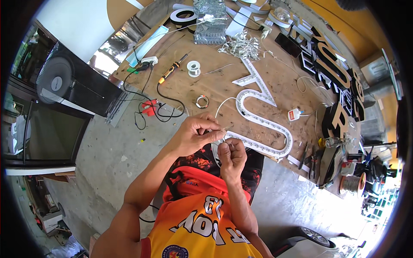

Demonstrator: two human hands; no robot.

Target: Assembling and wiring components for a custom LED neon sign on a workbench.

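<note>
Close above the table's near edge, my left hand (198, 134) pinches a thin white cable between thumb and fingertips. Just to its right, my right hand (232, 158) is closed on the same cable, its thumb against the bent fingers. The fingertips of both hands nearly meet, and the cable's tip is too small to make out. A length of white cable (222, 104) curves from behind my left hand up to an S-shaped white channel letter (282, 129) lined with small LED modules. Above that lies another lit-letter shell, an angular white channel piece (260, 84).
On the wooden table (223, 81) lie a soldering iron (171, 71), a solder spool (194, 69), a small wire coil (202, 101) and a glue bottle (294, 114). Tangled LED strings (243, 46) sit farther back. Black letters (331, 60) and pliers (313, 163) are at the right.
</note>
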